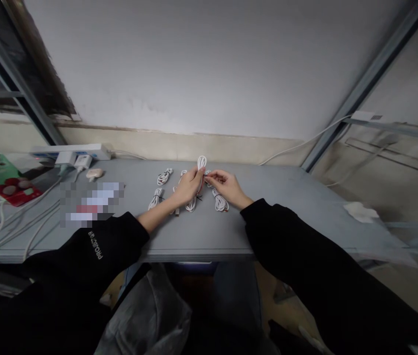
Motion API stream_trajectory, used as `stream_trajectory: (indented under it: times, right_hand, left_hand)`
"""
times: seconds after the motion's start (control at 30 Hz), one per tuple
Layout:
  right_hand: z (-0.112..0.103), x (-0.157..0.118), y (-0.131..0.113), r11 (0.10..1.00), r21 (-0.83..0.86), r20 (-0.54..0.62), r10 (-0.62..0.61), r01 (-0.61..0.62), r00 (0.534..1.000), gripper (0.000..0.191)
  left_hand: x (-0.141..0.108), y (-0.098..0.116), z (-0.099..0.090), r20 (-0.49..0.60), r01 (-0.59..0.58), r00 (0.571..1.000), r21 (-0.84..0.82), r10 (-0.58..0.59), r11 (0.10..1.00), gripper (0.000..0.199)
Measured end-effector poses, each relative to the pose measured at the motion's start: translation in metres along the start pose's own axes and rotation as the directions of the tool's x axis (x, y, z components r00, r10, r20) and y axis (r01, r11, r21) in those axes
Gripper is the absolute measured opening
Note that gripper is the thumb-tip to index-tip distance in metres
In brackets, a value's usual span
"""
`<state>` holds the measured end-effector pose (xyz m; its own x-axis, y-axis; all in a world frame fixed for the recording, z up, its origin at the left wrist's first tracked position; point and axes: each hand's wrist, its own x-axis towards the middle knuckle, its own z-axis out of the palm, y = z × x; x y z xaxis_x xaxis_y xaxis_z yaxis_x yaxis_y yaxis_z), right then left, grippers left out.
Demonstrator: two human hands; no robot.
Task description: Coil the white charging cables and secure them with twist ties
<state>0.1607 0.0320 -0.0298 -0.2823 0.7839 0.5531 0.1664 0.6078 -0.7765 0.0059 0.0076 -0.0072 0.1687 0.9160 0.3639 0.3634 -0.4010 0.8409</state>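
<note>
A coiled white cable (202, 161) is gripped in my left hand (190, 186), its looped end sticking up above the fingers. Close beside it, my right hand (227, 186) pinches at a thin dark tie around the cable's middle; the fingertips of both hands nearly meet there. Several more bundled white cables lie on the grey table around my hands: one bundle (165, 176) at the back left, another bundle (156, 198) in front of it, and a further bundle (220, 200) just below my right hand. Others are partly hidden behind my left hand and wrist.
On the left stand a white power strip (100, 151) with plugged-in chargers, a green and red package (5, 180), loose white cords (0, 231) and a blurred-out item (92, 203). A crumpled white tissue (360, 212) lies at the right. Metal posts rise at both table ends.
</note>
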Motion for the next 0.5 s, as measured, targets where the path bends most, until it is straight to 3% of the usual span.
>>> stream_trajectory:
  times: [0.23,0.4,0.5]
  right_hand:
    - [0.001,0.000,0.000,0.984,-0.109,-0.028,-0.146,0.142,0.989,0.024]
    - [-0.003,-0.001,0.001,0.933,-0.292,-0.052,-0.234,0.210,0.971,0.020]
    - [-0.008,-0.001,0.000,0.885,-0.388,-0.040,-0.294,0.256,0.955,0.019]
  left_hand:
    - [-0.004,0.008,-0.003,-0.015,0.009,1.000,0.009,-0.009,1.000,0.037]
    - [-0.004,0.014,0.000,0.155,0.278,0.957,-0.235,-0.246,0.931,0.041]
    - [-0.002,0.020,-0.002,0.246,0.362,0.922,-0.265,-0.301,0.894,0.040]
